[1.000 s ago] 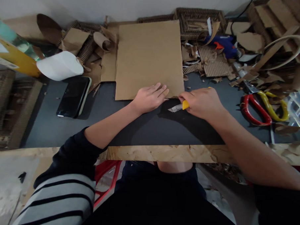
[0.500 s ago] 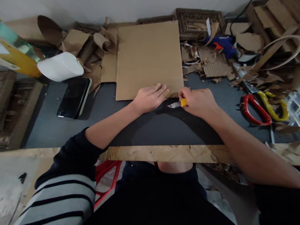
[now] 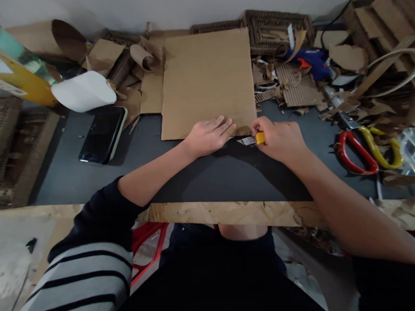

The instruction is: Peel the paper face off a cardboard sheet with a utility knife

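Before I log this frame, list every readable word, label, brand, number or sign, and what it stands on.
No readable text.
White label on the yellow item at far left: too blurred to read.
Cardboard sheet: no lettering visible.
Yellow-handled knife: none legible.
Phone: dark screen, no lettering visible.

The yellow cutter (image 3: 260,138), blade (image 3: 248,140) out, is beside flat brown cardboard (image 3: 207,77).
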`<control>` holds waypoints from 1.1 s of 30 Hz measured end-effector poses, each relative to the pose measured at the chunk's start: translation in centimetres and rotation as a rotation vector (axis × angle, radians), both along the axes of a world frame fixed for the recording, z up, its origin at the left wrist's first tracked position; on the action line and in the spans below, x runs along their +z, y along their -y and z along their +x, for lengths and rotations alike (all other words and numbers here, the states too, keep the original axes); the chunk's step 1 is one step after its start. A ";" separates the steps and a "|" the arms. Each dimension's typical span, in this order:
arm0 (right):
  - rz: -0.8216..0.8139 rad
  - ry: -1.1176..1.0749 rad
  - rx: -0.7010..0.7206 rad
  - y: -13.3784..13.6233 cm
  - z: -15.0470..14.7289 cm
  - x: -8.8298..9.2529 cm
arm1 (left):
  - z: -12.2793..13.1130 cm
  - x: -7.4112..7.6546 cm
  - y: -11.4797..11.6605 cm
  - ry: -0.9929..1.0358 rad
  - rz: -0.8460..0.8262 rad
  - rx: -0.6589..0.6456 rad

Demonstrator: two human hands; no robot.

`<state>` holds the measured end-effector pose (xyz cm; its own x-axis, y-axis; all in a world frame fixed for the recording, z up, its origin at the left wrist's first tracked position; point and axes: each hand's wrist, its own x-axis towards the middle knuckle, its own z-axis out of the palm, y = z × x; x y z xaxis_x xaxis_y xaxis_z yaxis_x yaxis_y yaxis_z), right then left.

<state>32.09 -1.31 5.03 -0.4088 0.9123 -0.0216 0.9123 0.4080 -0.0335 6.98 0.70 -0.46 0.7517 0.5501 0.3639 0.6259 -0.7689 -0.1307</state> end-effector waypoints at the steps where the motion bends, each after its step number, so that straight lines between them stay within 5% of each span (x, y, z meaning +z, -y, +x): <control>1: 0.010 -0.014 -0.006 -0.1 0.0 -0.1 | 0.0 0.0 0.0 -0.001 0.020 -0.007; 8: 0.238 -0.231 -0.060 -0.8 2.1 -1.3 | -0.2 0.0 0.0 -0.011 0.004 -0.022; 18: 0.087 -0.293 0.129 -1.3 2.7 -2.0 | -0.1 0.0 0.2 -0.005 -0.037 0.006; 29: 0.043 -0.108 -0.167 -1.0 1.3 -0.5 | -0.1 0.2 0.2 -0.029 0.029 -0.013; 33: 0.062 -0.104 -0.005 -1.2 2.3 -0.3 | -0.1 0.2 0.2 -0.004 -0.025 -0.012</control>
<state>34.42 -0.07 4.77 -0.4013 0.9127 0.0772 0.9073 0.4077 -0.1032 6.86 0.49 -0.21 0.7598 0.5498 0.3471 0.6159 -0.7797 -0.1133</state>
